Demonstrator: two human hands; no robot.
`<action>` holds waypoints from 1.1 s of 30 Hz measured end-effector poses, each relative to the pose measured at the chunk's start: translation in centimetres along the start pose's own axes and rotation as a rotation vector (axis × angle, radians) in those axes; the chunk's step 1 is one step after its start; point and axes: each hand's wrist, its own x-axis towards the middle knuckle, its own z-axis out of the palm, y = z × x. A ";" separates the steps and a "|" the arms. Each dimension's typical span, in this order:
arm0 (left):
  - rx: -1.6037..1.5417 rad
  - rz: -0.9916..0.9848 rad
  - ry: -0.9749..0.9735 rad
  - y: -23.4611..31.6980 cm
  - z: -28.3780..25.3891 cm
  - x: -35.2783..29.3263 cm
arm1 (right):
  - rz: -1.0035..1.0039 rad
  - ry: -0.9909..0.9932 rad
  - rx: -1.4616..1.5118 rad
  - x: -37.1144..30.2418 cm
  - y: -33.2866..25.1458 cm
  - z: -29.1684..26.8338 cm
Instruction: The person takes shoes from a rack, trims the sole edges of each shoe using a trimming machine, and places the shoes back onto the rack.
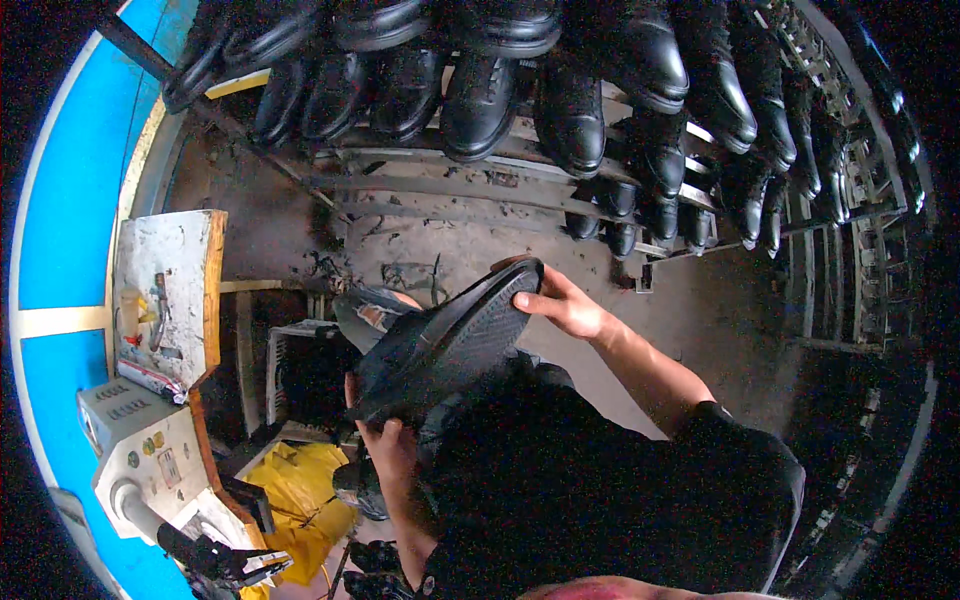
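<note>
A black shoe (445,335) lies between my two hands over my lap, its ridged sole turned up toward me. My right hand (570,305) grips the end that points up and right, with the thumb pressed on the sole. At the lower left end, my left hand (388,445) holds the shoe near its dark upper. The thumb shows there, and the other fingers are mostly hidden behind the shoe.
A metal rack (420,187) ahead carries rows of black shoes (480,110). At left stand a worn wooden bench (185,245) and a grey-white machine (150,440). Below them lies a yellow bag (300,500) beside a white crate (285,365). Debris litters the floor.
</note>
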 end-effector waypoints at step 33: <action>-0.403 0.442 0.396 5.8 -9.8 -12.3 | -0.218 -0.300 -0.175 11.4 0.5 15.7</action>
